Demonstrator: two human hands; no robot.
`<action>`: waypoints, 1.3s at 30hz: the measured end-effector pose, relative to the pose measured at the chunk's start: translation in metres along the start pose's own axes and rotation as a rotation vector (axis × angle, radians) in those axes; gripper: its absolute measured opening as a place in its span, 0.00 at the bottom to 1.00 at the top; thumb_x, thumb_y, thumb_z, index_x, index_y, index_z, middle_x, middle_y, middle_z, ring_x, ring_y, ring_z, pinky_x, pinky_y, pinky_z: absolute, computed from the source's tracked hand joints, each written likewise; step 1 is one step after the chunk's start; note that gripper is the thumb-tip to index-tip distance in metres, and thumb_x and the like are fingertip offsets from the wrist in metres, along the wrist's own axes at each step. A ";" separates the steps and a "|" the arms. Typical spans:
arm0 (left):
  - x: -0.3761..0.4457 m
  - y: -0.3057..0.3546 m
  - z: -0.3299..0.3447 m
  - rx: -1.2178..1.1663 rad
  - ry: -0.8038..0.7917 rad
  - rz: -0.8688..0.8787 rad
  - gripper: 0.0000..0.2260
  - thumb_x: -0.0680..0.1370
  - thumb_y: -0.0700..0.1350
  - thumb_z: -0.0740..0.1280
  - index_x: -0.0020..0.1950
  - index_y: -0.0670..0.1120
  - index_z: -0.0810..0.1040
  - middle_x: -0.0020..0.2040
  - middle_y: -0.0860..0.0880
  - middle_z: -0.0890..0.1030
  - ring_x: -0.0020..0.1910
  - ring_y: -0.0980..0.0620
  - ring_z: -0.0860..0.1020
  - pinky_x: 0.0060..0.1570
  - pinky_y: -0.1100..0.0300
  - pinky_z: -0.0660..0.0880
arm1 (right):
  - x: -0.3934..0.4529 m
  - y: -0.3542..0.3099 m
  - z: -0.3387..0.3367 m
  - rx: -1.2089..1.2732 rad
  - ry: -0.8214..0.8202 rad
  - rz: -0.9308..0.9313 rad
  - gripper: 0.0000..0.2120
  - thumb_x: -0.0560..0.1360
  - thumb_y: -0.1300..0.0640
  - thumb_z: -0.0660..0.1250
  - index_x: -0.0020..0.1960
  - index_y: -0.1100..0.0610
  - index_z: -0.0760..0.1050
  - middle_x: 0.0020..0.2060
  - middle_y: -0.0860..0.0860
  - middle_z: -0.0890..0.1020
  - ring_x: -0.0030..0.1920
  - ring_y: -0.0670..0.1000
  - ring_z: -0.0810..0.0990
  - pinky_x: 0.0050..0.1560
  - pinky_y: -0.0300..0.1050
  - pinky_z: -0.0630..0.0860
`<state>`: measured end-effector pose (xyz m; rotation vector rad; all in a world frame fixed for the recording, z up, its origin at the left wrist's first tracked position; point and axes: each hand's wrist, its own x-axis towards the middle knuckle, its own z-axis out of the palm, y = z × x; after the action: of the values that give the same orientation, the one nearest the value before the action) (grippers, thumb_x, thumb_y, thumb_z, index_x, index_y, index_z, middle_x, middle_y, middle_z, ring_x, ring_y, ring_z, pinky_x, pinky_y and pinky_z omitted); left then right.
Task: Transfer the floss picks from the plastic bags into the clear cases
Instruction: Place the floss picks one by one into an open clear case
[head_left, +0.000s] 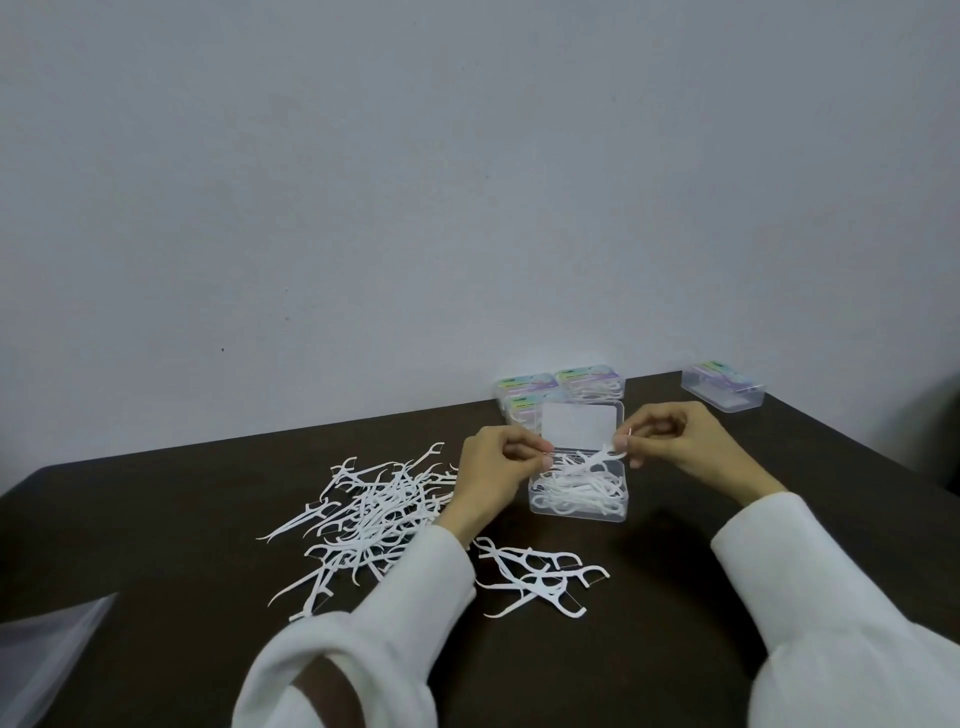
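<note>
You pinched one floss pick (587, 464) between both hands (501, 457), left (496, 460) and right (670, 439), over the open case (576, 512) beneath, likely to align it, the loose pile (374, 509) left of your left wrist.

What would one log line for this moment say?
left hand: pinching floss pick | right hand: pinching same pick | pick: over open case | loose picks: on table
</note>
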<state>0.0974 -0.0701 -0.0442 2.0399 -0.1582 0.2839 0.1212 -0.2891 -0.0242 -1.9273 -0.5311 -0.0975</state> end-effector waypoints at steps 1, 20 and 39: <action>0.000 0.000 0.001 0.004 -0.002 0.000 0.05 0.71 0.40 0.74 0.45 0.47 0.83 0.40 0.50 0.84 0.39 0.58 0.81 0.47 0.67 0.76 | 0.000 0.000 0.001 0.004 0.030 -0.004 0.03 0.68 0.62 0.73 0.41 0.59 0.81 0.30 0.50 0.83 0.30 0.47 0.81 0.39 0.33 0.77; -0.005 -0.002 0.002 0.238 -0.114 0.137 0.07 0.74 0.38 0.69 0.45 0.50 0.84 0.48 0.50 0.79 0.47 0.53 0.76 0.51 0.59 0.72 | 0.002 0.002 0.024 -0.578 -0.124 -0.080 0.01 0.69 0.54 0.72 0.39 0.48 0.81 0.38 0.43 0.80 0.41 0.43 0.76 0.41 0.33 0.70; -0.067 -0.033 -0.107 0.318 0.038 0.026 0.07 0.76 0.42 0.68 0.50 0.53 0.81 0.48 0.58 0.81 0.50 0.64 0.76 0.45 0.80 0.67 | -0.005 -0.039 0.104 -0.514 -0.258 -0.357 0.10 0.74 0.54 0.67 0.55 0.47 0.75 0.51 0.42 0.79 0.50 0.39 0.75 0.54 0.34 0.72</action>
<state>0.0264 0.0391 -0.0423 2.3461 -0.1220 0.3840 0.0824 -0.1858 -0.0358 -2.3373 -1.1073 -0.2347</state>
